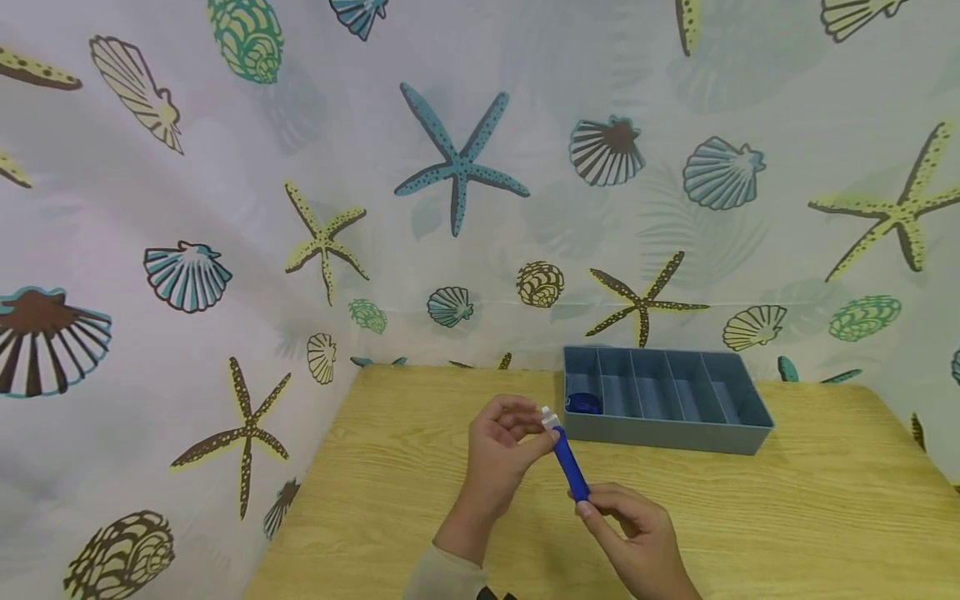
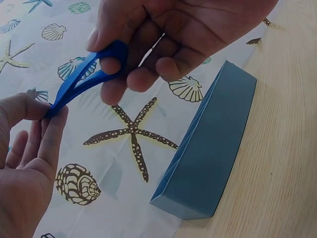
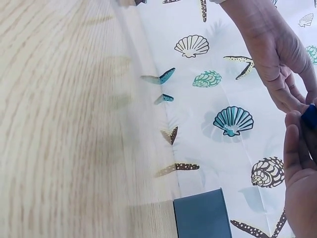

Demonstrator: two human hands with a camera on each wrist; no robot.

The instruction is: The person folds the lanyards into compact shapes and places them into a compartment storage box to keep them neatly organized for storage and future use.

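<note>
A narrow blue strap [image 1: 571, 464] with a white end piece [image 1: 550, 417] hangs between both hands. My left hand [image 1: 499, 450] pinches it near the white end with thumb and fingers. Lower down, the right hand [image 1: 637, 533] grips the other end. The left wrist view shows the strap [image 2: 79, 77] as a loop, its wide end around a finger of the right hand [image 2: 183, 29] and its narrow end pinched by the left hand [image 2: 29, 163]. Only a bit of the strap [image 3: 310, 116] shows in the right wrist view.
Beyond the hands stands a grey-blue divided tray [image 1: 660, 435], with a dark blue item [image 1: 583, 403] in its leftmost compartment. A wood-grain table [image 1: 832, 492] lies underneath. A curtain with shells and starfish [image 1: 480, 275] closes off the back and left.
</note>
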